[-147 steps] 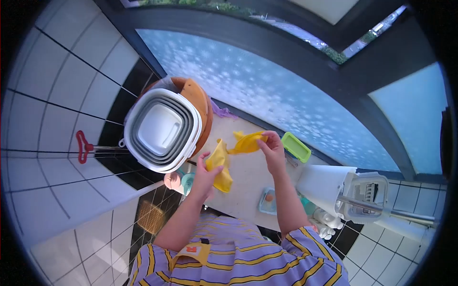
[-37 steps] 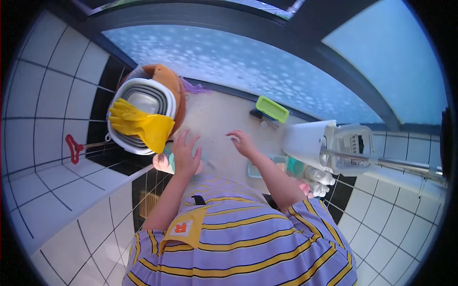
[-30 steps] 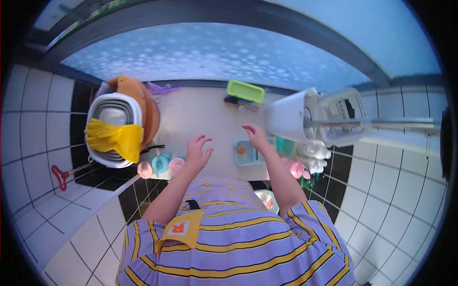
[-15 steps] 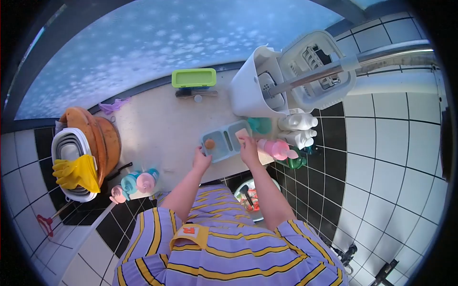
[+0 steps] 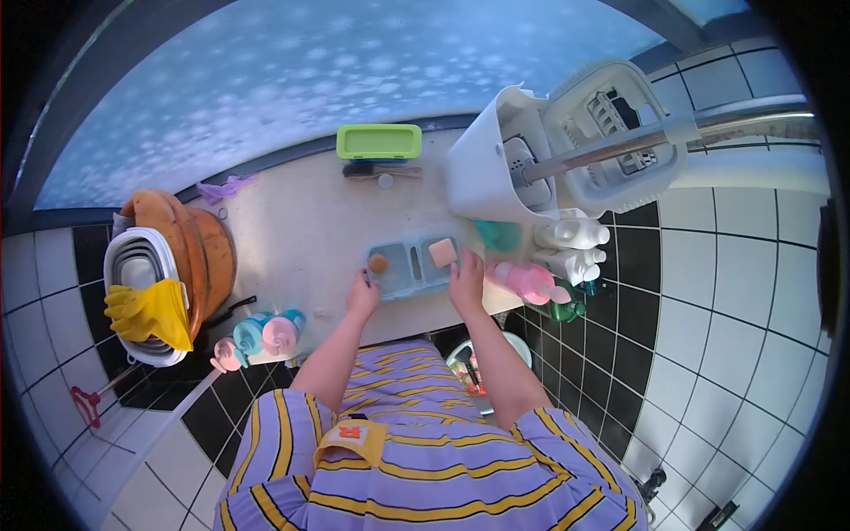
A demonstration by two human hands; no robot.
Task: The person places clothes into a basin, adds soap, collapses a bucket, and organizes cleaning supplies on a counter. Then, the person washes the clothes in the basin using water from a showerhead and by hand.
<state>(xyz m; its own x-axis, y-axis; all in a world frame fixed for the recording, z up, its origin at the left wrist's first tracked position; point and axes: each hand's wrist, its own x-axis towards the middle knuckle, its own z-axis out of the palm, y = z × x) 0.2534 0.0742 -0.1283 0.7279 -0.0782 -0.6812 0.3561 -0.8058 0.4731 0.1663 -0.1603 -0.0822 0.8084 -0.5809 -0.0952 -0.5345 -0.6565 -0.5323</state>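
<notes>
A pale blue two-compartment soap box (image 5: pixel 400 285) is on the counter in front of me. In its left compartment lies a round orange-brown soap (image 5: pixel 378 263); a squarish pale pink soap (image 5: pixel 443 253) sits in the right one. My left hand (image 5: pixel 363 296) grips the box's left end, its thumb at the rim. At the other end, my right hand (image 5: pixel 467 281) holds the right edge, just beside the pink soap. The undersides of both hands' fingers are partly hidden.
Right of the box are a teal cup (image 5: pixel 498 234), a pink bottle (image 5: pixel 531 283) and white bottles (image 5: pixel 571 234). A white mop bucket (image 5: pixel 496 159) stands behind. Pump bottles (image 5: pixel 282 332) are at front left, near yellow gloves (image 5: pixel 149 314). A green tray (image 5: pixel 379 142) sits at the back.
My right hand has let go of the pink soap, which now lies in the right compartment, and has moved to the box's right edge. The box is straighter.
</notes>
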